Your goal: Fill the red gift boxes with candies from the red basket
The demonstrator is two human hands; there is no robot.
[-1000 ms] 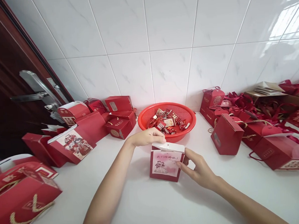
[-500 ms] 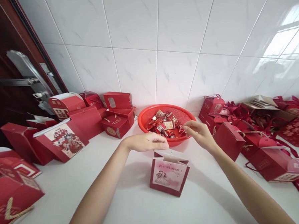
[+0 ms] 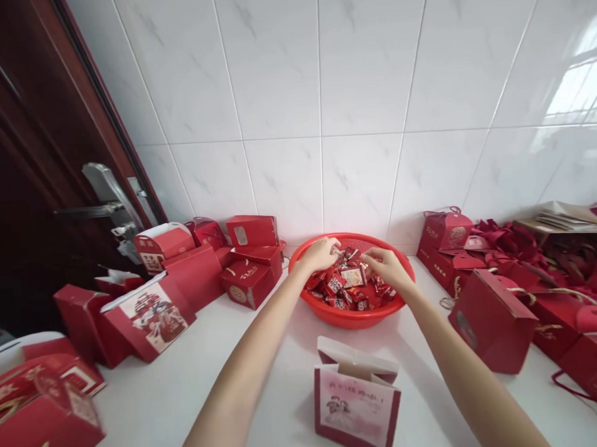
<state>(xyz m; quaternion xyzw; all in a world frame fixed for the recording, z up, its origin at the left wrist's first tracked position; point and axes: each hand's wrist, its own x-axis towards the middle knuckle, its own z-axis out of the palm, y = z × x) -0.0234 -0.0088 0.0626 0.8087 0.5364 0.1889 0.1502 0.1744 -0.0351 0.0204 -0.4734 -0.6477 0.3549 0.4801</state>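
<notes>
Both hands reach into a red plastic basket (image 3: 353,319) filled with red-wrapped candies (image 3: 335,283). My left hand (image 3: 320,254) is at the basket's back left, its fingers curled down over the candies; whatever is at its fingertips is too small to make out. At the right side, my right hand (image 3: 387,267) has thumb and fingertips close together over the candies, and what they grip, if anything, is unclear. A small pink-and-red paper box (image 3: 357,407) with a printed couple stands upright in front of the basket, its top flaps open.
Red gift boxes (image 3: 251,274) and bags crowd the left side of the white table (image 3: 267,398), below a door handle (image 3: 110,200). More red boxes (image 3: 494,320) and ribbons (image 3: 504,239) fill the right. A tiled wall (image 3: 286,177) rises behind.
My left hand has moved from above the paper box forward into the basket. My right hand has shifted further in over the candies. The camera view has tilted, so objects sit lower.
</notes>
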